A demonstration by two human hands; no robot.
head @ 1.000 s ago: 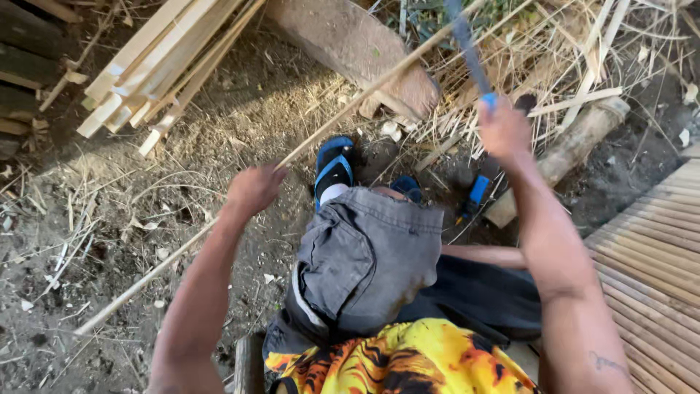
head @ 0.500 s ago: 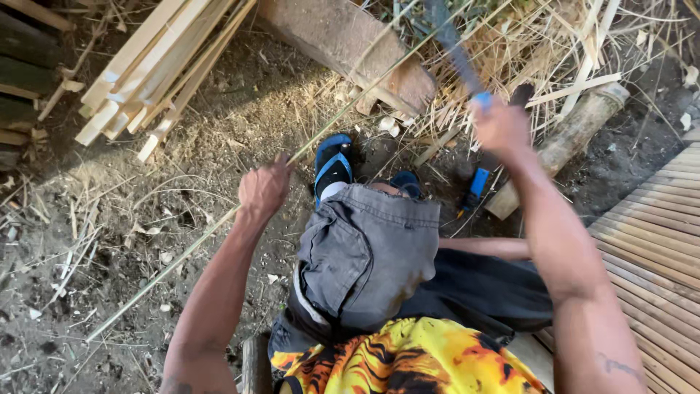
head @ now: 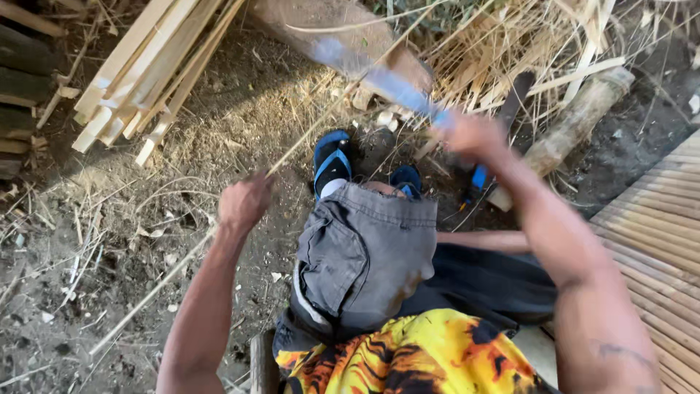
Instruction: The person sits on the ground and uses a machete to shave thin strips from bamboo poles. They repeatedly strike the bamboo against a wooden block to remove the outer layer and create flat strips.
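Observation:
My left hand [head: 244, 202] grips a long thin bamboo strip [head: 149, 293] that runs from the lower left ground up toward the upper right. My right hand [head: 474, 138] holds a long knife [head: 379, 76] with a blue handle, its blade blurred and slanting up to the left, above the strip. I sit with my knees in grey shorts [head: 364, 255] and my feet in blue sandals [head: 332, 160] on the dirt.
A stack of split bamboo slats [head: 149, 69] lies at the upper left. A log [head: 572, 128] and dry bamboo scraps [head: 525, 44] lie at the upper right. A woven slat platform [head: 649, 241] is at the right. A wooden block [head: 343, 29] sits ahead.
The knife blade has swung down from pointing up to slanting left over the strip. My right hand has dropped slightly. My left hand keeps its hold on the strip.

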